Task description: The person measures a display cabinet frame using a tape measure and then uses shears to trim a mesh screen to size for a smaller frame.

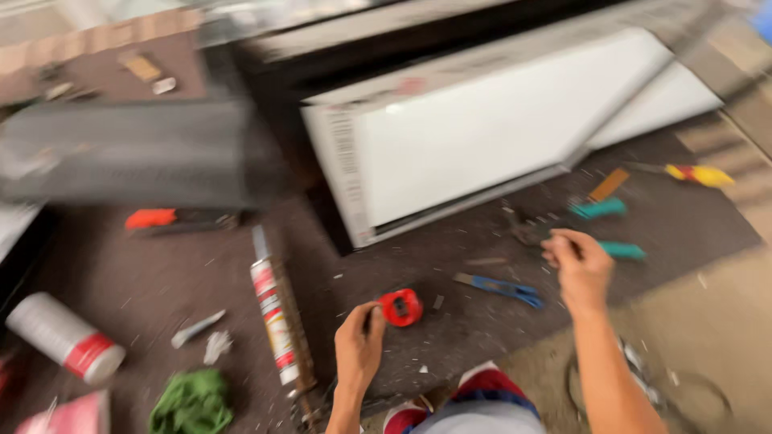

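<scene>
Left hand point(358, 344) closed on small red round tape measure point(401, 307), resting on dark floor mat point(145, 281) for reach; right hand point(581, 269) curled above teal-handled pliers point(623, 250), grip state blurred, cannot tell

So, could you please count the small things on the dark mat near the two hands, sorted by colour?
Red: 1, a round red object at the left hand.
Blue: 1, a blue-handled tool.
Teal: 2, teal handles by the right hand.
Yellow and red: 1, a screwdriver handle.
Orange: 1, an orange-handled tool.
Total: 6
</scene>
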